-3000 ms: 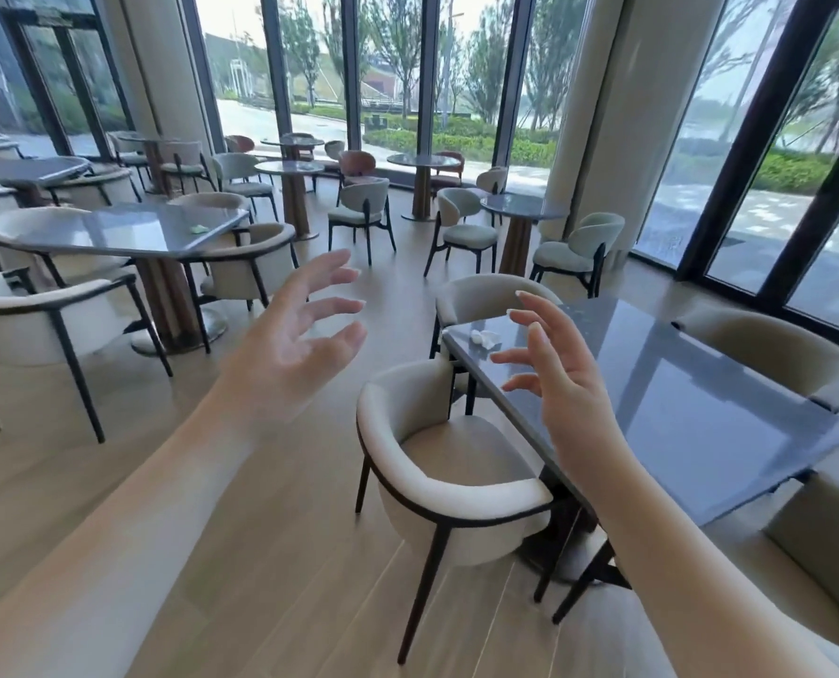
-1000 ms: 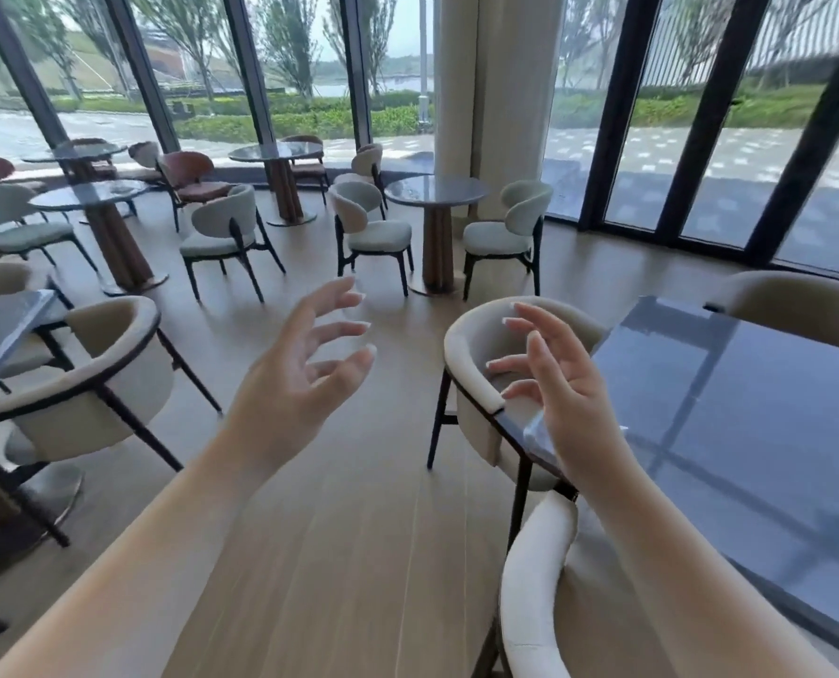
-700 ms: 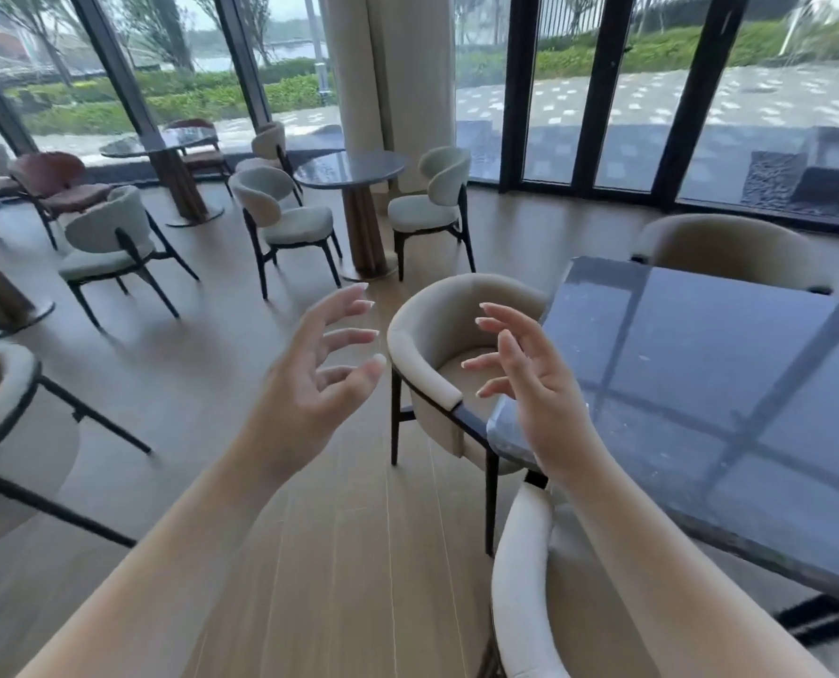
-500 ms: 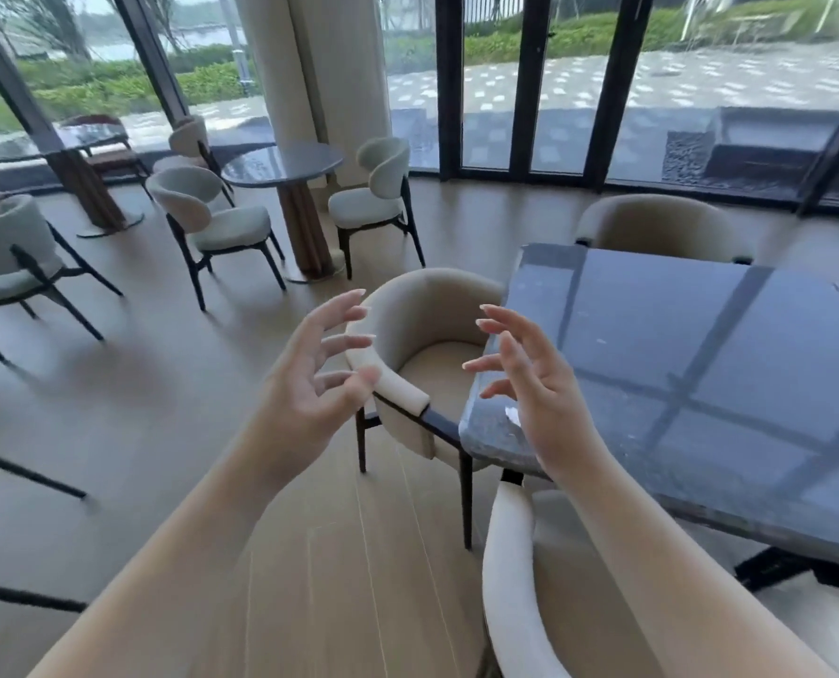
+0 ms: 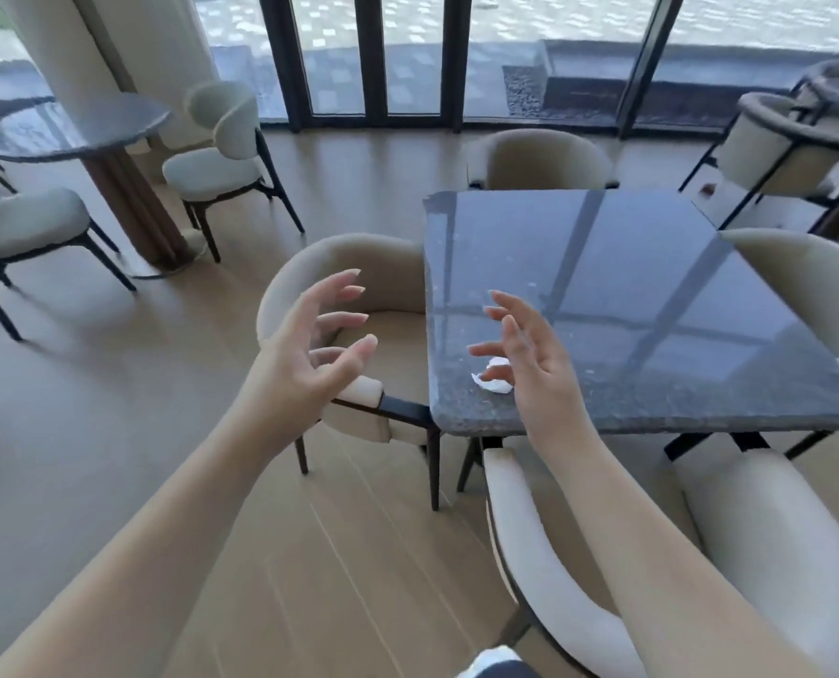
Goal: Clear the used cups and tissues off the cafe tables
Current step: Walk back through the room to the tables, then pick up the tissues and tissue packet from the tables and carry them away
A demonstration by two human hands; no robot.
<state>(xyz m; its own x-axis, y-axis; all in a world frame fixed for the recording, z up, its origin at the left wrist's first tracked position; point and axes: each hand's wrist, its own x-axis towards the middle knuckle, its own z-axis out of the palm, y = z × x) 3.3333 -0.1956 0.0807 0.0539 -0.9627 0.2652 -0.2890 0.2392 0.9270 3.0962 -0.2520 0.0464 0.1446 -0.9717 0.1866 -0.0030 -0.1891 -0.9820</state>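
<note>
A crumpled white tissue lies near the front left corner of a dark polished square table. My right hand hovers just right of the tissue and partly over it, fingers spread and relaxed, holding nothing. My left hand is raised over the cream chair at the table's left side, fingers loosely spread and empty. No cups show on this table.
Cream chairs surround the table: one at the far side, one at the right, one in front of me. A round table with two chairs stands at the left by a column. Glass doors line the back.
I have walked up to the square table and my view has swung right and down. The tissue has come out from behind my right hand. Both hands stay raised and empty.
</note>
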